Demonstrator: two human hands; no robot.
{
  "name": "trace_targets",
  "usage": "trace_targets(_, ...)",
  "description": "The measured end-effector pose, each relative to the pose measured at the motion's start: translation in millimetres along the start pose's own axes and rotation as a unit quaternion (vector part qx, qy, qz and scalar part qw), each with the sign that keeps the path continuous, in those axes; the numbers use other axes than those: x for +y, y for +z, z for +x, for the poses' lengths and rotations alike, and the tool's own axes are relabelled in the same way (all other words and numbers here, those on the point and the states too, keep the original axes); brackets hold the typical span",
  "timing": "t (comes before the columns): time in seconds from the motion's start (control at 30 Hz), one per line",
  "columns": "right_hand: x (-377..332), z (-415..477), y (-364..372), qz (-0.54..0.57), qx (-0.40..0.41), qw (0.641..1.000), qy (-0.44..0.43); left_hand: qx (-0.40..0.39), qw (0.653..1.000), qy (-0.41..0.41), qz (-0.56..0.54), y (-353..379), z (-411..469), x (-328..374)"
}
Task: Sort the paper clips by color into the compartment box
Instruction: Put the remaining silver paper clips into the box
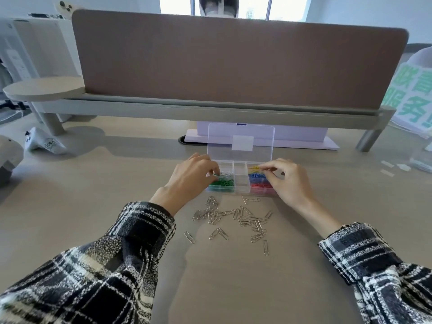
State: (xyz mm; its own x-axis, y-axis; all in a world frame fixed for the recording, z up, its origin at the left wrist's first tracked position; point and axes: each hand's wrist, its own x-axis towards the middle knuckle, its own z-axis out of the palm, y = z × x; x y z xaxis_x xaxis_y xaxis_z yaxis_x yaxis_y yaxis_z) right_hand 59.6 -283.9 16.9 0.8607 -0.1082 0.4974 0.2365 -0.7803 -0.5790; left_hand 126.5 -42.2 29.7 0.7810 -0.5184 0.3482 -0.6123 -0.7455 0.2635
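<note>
A clear plastic compartment box (240,183) stands on the desk with its lid (240,142) raised. Green clips (222,183) and silver clips (226,174) fill its left compartments; yellow clips (254,169), blue clips (257,176) and red clips (260,185) fill the right ones. The middle compartments look bare. My left hand (189,181) pinches over the left side, with what looks like a silver clip at its fingertips. My right hand (288,181) pinches over the yellow compartment; its contents are hidden. Several loose silver clips (233,218) lie in front of the box.
A tan desk divider (233,66) on a grey rail closes off the back. A white device (44,142) lies at the far left, small white pieces (388,168) at the far right. A person sits beyond the divider.
</note>
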Motion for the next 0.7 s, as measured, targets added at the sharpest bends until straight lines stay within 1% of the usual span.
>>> trace_targets(0.13, 9, -3, -6, 0.017, 0.018, 0.999, 0.034, 0.036, 0.999, 0.007, -0.018, -1, -4, -1)
trace_targets(0.27, 16, -3, -6, 0.031, 0.03, 0.997, 0.058, 0.062, 0.997, 0.045, 0.003, -5, -9, 1)
trace_targets(0.33, 16, -3, -4, 0.03, 0.028, 0.997, 0.062, 0.058, 0.996, 0.067, 0.018, -7, -11, 0)
trace_targets(0.4, 18, -3, -2, 0.03, 0.03, 0.997, 0.066, 0.032, 0.997, 0.067, 0.017, -8, -11, -2)
trace_targets(0.47, 21, -2, 1, 0.036, 0.037, 0.995, 0.08, 0.032, 0.999, 0.03, -0.032, -4, -12, -4)
trace_targets(0.53, 26, 0, 5, 0.038, 0.03, 0.993, 0.108, 0.065, 0.993, -0.046, -0.084, 2, -14, -6)
trace_targets(0.6, 28, 0, 8, 0.029, 0.013, 0.99, 0.137, 0.038, 0.988, -0.118, -0.093, 9, -16, -8)
trace_targets(0.67, 30, -1, 8, 0.037, 0.009, 0.988, 0.15, 0.005, 0.983, -0.15, -0.104, 15, -19, -8)
trace_targets(0.7, 31, -2, 9, 0.04, 0.009, 0.988, 0.15, 0.004, 0.982, -0.154, -0.113, 17, -20, -7)
